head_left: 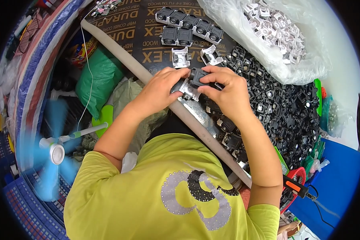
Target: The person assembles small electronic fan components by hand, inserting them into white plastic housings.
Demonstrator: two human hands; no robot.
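At the table's near edge, both my hands meet over one small part: a black plastic housing (197, 76) set against a silver-white bracket (192, 93). My left hand (158, 89) closes on the bracket side, thumb below and fingers above. The thumb and fingers of my right hand (228, 89) pinch the black housing from the right. My fingers hide part of how the two pieces meet. Just beyond, a pale bracket (181, 58) and another tilted bracket (212, 55) lie apart on the dark board.
Joined black-and-white units (190, 23) stand in rows at the back. A large heap of black parts (280, 108) covers the right side, below a clear bag (316, 60) of white brackets. At left a blue fan (57, 154) spins near a green sack (98, 82). An orange-and-black tool (295, 185) sits at lower right.
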